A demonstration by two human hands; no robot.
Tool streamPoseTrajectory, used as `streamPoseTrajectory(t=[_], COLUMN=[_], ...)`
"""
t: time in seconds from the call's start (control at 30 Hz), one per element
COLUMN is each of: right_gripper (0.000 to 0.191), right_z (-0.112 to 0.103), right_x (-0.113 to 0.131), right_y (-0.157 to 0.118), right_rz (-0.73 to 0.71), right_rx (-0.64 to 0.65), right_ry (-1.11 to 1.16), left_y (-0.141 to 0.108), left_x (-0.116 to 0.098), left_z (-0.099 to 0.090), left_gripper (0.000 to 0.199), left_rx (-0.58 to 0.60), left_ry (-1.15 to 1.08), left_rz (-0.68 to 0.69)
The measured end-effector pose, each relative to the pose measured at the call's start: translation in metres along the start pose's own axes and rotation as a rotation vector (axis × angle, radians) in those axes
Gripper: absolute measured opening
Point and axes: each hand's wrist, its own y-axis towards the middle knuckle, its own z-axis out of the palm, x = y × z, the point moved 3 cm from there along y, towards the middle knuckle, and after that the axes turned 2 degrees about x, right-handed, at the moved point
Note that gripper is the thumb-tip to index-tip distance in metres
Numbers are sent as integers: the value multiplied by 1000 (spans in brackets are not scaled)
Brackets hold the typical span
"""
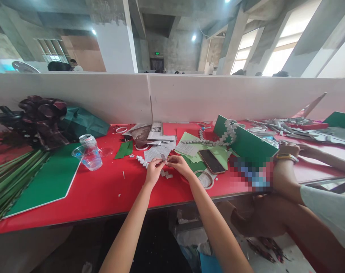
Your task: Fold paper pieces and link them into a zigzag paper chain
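Observation:
My left hand [153, 171] and my right hand [178, 165] meet over the red table [104, 191] and together pinch a small grey folded paper piece [163, 157]. Several more small folded paper pieces [142, 161] lie on the table just beyond and below my fingers. A long chain of joined paper pieces [218, 138] runs over the green sheets further back. A phone [211, 161] lies face up right of my right hand, with a tape ring [206, 179] beside it.
A clear plastic cup [88, 156] and a can [87, 139] stand left of centre. A green board [47, 182], green stems [10, 176] and dark flowers [43, 115] lie left. Another person's arm [286, 178] with a wristband rests at the right. A white partition [149, 94] backs the table.

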Motion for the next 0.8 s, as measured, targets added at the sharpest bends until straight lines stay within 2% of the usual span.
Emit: streamPoseTrajectory(t=[0.2,0.47,0.8], right_gripper=[33,35,42], right_z=[0,2,1], right_x=[0,2,3], right_y=[1,0,1], right_rz=[14,22,-9], right_rx=[4,12,26], right_ry=[-19,-52,-167], left_y=[0,0,-2], left_x=[3,3,2], left_z=[1,5,5], left_gripper=[24,32,34], left_rx=[14,82,79], left_ry=[0,-108,-109], left_rz=[-10,-59,-86])
